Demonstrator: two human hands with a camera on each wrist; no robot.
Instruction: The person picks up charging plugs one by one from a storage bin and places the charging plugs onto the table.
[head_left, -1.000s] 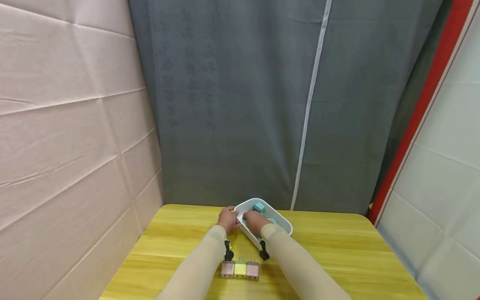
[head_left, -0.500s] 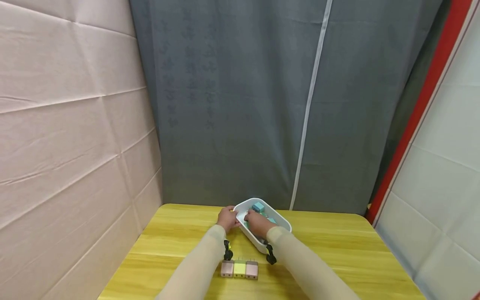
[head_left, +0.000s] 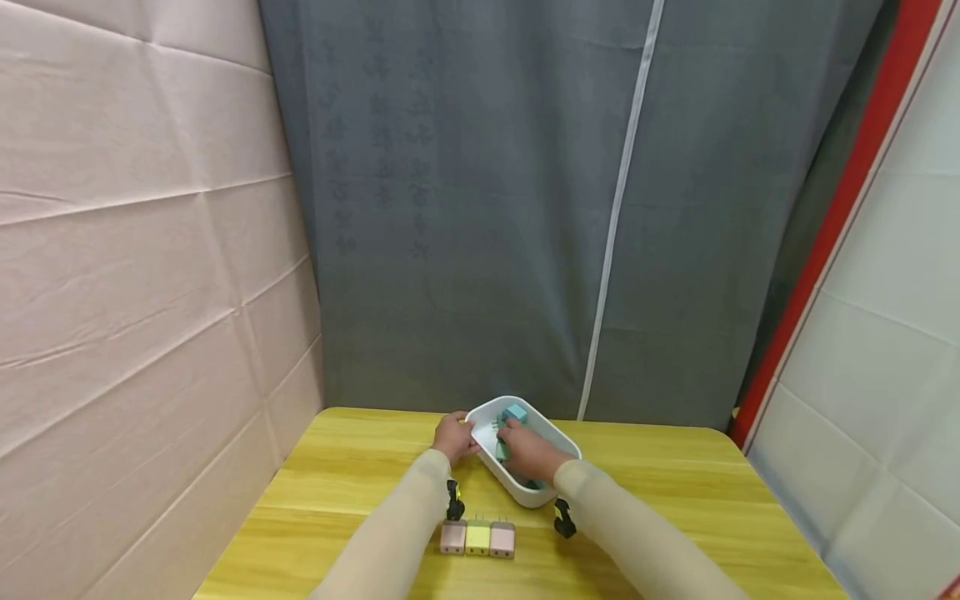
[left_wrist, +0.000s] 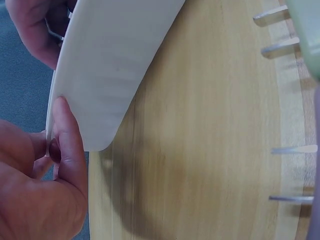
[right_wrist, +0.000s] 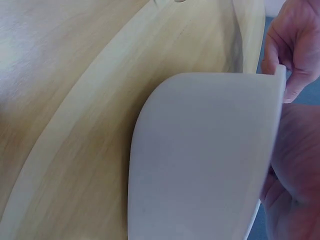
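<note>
In the head view my left hand (head_left: 453,437) pinches the left corner of a white plastic bin (head_left: 558,439), thumb and fingers on either side of its rim. My right hand (head_left: 534,452) reaches down into the bin, its fingers curled round a charger plug whose metal prongs (left_wrist: 55,33) show beside them in the left wrist view; the hand hides most of its body. Near those fingers a green charger plug (head_left: 502,451) lies in the bin, and a light blue one (head_left: 515,412) sits at the far end. The bin's outer wall (right_wrist: 200,155) fills the right wrist view.
Closer to me on the wooden table (head_left: 360,492), three charger plugs stand in a row: a pink one (head_left: 453,537), a yellow one (head_left: 477,538) and another pink one (head_left: 502,540), prongs pointing away. A grey curtain (head_left: 450,208) hangs behind the table's far edge.
My right hand has shifted right inside the bin, uncovering more of the green plugs and the bin's left end. My left hand keeps its pinch on the rim. The row of plugs stays put.
</note>
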